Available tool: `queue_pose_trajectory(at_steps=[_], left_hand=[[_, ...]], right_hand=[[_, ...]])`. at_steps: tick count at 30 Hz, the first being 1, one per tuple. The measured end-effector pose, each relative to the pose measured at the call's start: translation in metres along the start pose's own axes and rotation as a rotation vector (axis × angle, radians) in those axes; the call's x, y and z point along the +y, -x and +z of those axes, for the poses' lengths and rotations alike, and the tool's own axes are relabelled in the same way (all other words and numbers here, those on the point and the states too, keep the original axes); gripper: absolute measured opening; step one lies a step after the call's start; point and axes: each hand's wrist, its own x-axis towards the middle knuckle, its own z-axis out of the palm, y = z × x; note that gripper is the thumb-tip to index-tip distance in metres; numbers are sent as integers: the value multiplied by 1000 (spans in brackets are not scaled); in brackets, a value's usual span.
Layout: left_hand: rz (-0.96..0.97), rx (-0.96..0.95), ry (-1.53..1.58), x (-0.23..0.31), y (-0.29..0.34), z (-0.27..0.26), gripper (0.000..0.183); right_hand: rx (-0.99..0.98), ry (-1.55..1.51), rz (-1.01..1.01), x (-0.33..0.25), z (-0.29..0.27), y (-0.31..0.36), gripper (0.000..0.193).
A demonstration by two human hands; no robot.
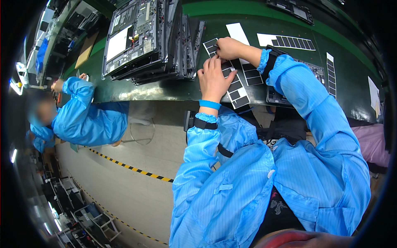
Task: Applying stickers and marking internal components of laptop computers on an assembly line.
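Observation:
A white backing strip with black rectangular stickers (235, 87) lies on the green table, running under both my hands. My left hand (213, 78) rests on this strip, its fingers forward and its thumb spread out to the right. Just beyond it, my right hand (231, 48) bends over the strip's far end with its fingers curled together in a pinch. What sits between those fingertips is too small to make out. Partly under my right forearm is a second sticker strip (251, 74). An opened laptop base (278, 96) lies beneath my right sleeve.
Stacked opened laptop bases (131, 39) stand left of my hands. More sticker strips (293, 42) (331, 74) lie to the right, with a white sheet (373, 95) near the edge. Another laptop part (291, 10) is at the back. A person in blue (93, 111) works at the left.

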Motion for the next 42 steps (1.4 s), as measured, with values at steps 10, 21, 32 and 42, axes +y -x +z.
queue_pose_trajectory(at_steps=[10, 21, 32, 42], left_hand=[[-34, -66, -59, 1, 0, 0, 75], [-77, -26, -90, 5, 0, 5, 73], [-55, -18, -105, 6, 3, 3, 71], [-37, -28, -110, 3, 5, 4, 70]], right_hand=[[198, -178, -16, 4, 7, 14, 25], [308, -109, 53, -13, 14, 27, 23], [4, -32, -65, 4, -9, 6, 28], [-88, -97, -71, 7, -15, -2, 32]])
